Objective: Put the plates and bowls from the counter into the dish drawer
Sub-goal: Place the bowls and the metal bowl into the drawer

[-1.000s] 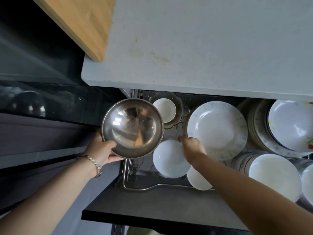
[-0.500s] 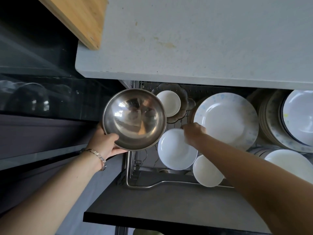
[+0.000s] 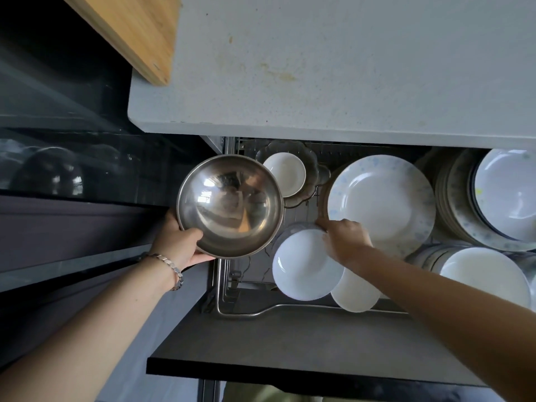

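Note:
My left hand [image 3: 180,244] grips the near rim of a shiny steel bowl [image 3: 230,206], held above the left end of the open dish drawer [image 3: 290,313]. My right hand [image 3: 345,240] reaches down into the drawer and holds the far edge of a small white plate [image 3: 304,266], which sits tilted on a stack. A large white plate with blue specks [image 3: 385,204] lies just behind that hand. Another small white dish [image 3: 356,294] lies partly under the small plate.
The grey counter [image 3: 333,68] overhangs the drawer's back. A wooden board [image 3: 130,30] lies at its left corner. A small white bowl [image 3: 285,174] rests in a dark scalloped dish at the drawer's back left. Plate stacks [image 3: 493,198] and a white plate [image 3: 484,281] fill the right side.
My right hand has stayed on the small white plate's edge while the plate shifted slightly. The steel bowl has kept its place over the drawer's left end. The view moved a little.

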Demonstrator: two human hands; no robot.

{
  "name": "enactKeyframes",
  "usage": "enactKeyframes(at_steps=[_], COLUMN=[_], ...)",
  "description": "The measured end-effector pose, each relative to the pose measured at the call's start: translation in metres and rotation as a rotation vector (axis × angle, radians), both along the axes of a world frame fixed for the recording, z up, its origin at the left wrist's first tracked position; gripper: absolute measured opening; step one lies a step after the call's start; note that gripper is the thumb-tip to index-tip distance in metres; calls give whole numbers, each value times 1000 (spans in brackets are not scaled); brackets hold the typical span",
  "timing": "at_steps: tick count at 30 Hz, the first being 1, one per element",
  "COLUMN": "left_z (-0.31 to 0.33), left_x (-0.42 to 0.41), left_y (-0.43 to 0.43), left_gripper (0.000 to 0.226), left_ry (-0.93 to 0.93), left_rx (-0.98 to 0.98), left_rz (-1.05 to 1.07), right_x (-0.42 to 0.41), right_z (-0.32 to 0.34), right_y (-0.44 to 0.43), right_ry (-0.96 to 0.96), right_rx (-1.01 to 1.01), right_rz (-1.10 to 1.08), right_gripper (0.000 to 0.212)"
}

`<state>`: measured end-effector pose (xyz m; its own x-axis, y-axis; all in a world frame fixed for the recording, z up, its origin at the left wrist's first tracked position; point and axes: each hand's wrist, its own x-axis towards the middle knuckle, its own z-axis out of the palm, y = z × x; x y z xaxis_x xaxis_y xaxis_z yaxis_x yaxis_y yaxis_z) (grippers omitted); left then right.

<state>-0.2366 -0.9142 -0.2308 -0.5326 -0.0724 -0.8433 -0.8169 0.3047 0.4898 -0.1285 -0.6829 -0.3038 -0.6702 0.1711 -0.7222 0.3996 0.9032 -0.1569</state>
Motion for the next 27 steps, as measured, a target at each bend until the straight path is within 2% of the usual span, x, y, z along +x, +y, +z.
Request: enactKeyframes(at_steps=[5, 11, 14, 17, 19, 24, 27], left_z=[-1, -33, -61, -84, -98, -117, -118], left_x=[2, 24, 39, 50, 55, 69, 81], left_y=[10, 39, 51, 49, 41, 26, 24], left_gripper=[73, 74, 71, 77, 79, 78, 64], left_ry=[46, 140, 95, -30, -61, -53, 16], left_rx=[-18, -160, -165, -215, -221, -157, -173], left_rz=[-110, -672, -891, -1036, -1027, -828, -752], right_x=[31, 44, 49, 53, 55, 57, 54], right_z=[56, 101, 104, 97, 92, 77, 66], right_y=[37, 75, 78, 71, 63, 39, 17], right_ry=[67, 66, 45, 18, 18, 28, 20], right_rx=[-66, -32, -45, -57, -73, -174, -206], right_rz=[-228, -282, -274, -295, -307, -390, -424], right_gripper=[38, 39, 38, 39, 39, 34, 34])
